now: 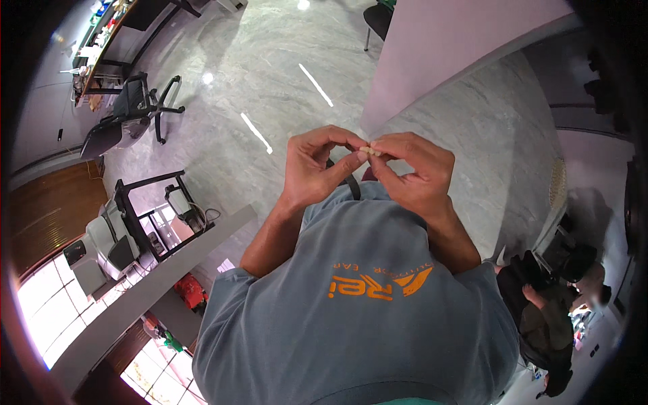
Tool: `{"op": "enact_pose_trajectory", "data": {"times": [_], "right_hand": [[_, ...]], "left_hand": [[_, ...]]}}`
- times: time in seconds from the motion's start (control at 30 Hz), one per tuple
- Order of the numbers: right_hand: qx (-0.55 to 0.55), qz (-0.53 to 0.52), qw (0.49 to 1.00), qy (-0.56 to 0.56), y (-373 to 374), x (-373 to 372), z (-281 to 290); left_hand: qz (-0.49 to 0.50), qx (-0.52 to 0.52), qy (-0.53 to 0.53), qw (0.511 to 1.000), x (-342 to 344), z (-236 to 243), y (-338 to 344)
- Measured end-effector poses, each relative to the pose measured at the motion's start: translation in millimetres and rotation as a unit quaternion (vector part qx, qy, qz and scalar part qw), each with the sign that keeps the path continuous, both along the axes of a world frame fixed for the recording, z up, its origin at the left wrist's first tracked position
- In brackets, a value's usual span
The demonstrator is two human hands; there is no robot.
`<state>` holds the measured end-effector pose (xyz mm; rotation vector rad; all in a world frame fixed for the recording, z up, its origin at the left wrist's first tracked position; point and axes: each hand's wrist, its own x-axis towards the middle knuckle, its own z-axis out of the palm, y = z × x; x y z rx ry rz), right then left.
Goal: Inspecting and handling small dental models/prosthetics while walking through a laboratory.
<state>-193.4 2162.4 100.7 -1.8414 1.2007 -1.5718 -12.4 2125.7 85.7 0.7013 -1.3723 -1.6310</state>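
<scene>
Both my hands are raised in front of my grey shirt (378, 270) and meet at the fingertips. Between them is a small, pale cream-coloured piece (368, 151), slightly knobbly; its exact kind is too small to make out. My left hand (312, 165) pinches its left end with thumb and forefinger. At the other end, the thumb and fingers of my right hand (420, 169) close on the same piece. Fingertips cover part of it. A dark strap (354, 187) hangs just below the hands.
A black office chair (125, 111) stands at the left, near a cluttered desk (101, 50). Below it are a black frame (152, 212) and a white-and-grey machine (108, 246). A pale wall (459, 50) juts in at upper right. Another person (553, 314) sits at lower right.
</scene>
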Motion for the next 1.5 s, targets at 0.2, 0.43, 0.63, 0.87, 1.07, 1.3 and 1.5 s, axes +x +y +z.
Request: {"op": "enact_pose_trajectory", "data": {"times": [0.2, 0.43, 0.63, 0.87, 1.07, 1.3, 1.5], "right_hand": [[-0.016, 0.009, 0.999, 0.027, -2.7, -1.7, -1.9], [0.017, 0.018, 1.0, 0.014, -0.9, -1.6, -2.2], [0.055, 0.031, 0.998, -0.021, 2.0, -3.5, -1.6], [0.151, 0.066, 0.979, -0.121, 5.2, -5.8, -5.4], [0.217, 0.093, 0.955, -0.18, 9.2, -9.7, -5.8], [0.233, 0.091, 0.951, -0.179, 12.1, -9.3, -7.6], [0.258, 0.091, 0.941, -0.197, 13.9, -6.4, -10.6]], "left_hand": [[0.022, -0.026, -0.02, 0.999, 1.0, -1.4, -0.9], [0.017, -0.048, -0.064, 0.997, 4.4, -0.5, -0.6], [0.015, -0.005, -0.032, 0.999, 2.8, -1.3, 2.4], [-0.001, 0.008, -0.034, 0.999, 2.4, -2.0, 4.0], [-0.021, 0.055, -0.01, 0.998, 2.3, -0.7, 5.4], [-0.014, 0.152, -0.034, 0.988, 0.8, 2.5, 7.0], [-0.013, 0.161, -0.051, 0.986, 2.9, 1.0, 7.6]]}}
